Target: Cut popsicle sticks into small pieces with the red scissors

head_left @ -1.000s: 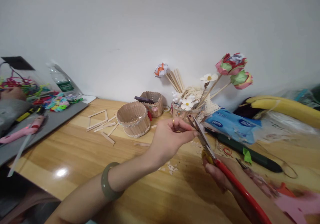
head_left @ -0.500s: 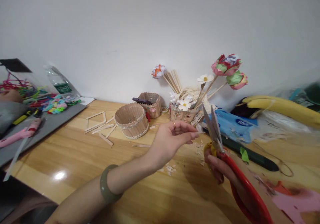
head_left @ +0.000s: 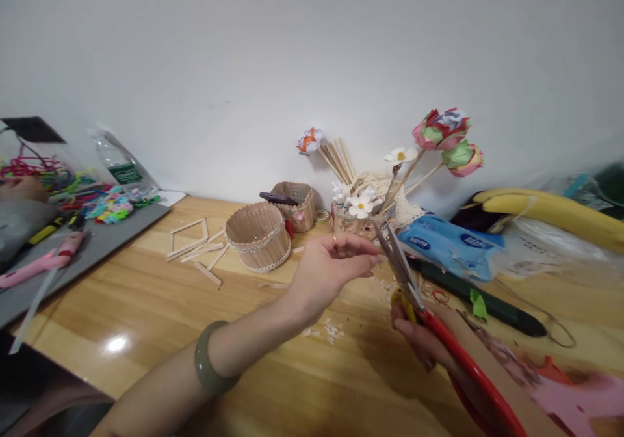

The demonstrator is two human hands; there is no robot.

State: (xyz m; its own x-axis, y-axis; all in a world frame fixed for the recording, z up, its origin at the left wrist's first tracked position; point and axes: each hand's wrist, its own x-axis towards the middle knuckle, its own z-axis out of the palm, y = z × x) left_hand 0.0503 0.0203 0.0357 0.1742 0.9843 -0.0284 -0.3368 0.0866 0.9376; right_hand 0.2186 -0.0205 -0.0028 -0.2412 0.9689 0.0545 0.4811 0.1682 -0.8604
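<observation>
My left hand (head_left: 331,268) has its thumb and fingers pinched together around a small pale piece, mostly hidden at the fingertips. A ring and a green bangle (head_left: 212,359) are on that finger and wrist. In my right hand (head_left: 419,333) is a pair of scissors (head_left: 402,268) with red and yellow handles. Their blades point up and left, slightly apart, right beside the left fingertips. Small pale chips (head_left: 331,330) lie scattered on the wooden table (head_left: 160,320) below both hands.
Two wooden-stick baskets (head_left: 258,255) stand behind, one with a phone (head_left: 279,198). Paper flowers (head_left: 441,128) rise from a decorated pot. A blue wipes packet (head_left: 448,242) and a dark green long object (head_left: 487,300) lie right. At left are a pink glue gun (head_left: 63,255) and another person's hand (head_left: 22,188).
The scissors and my right hand have moved left and slightly down, bringing the blades closer to my left fingertips. My left hand has shifted slightly left. The pale piece shows less now.
</observation>
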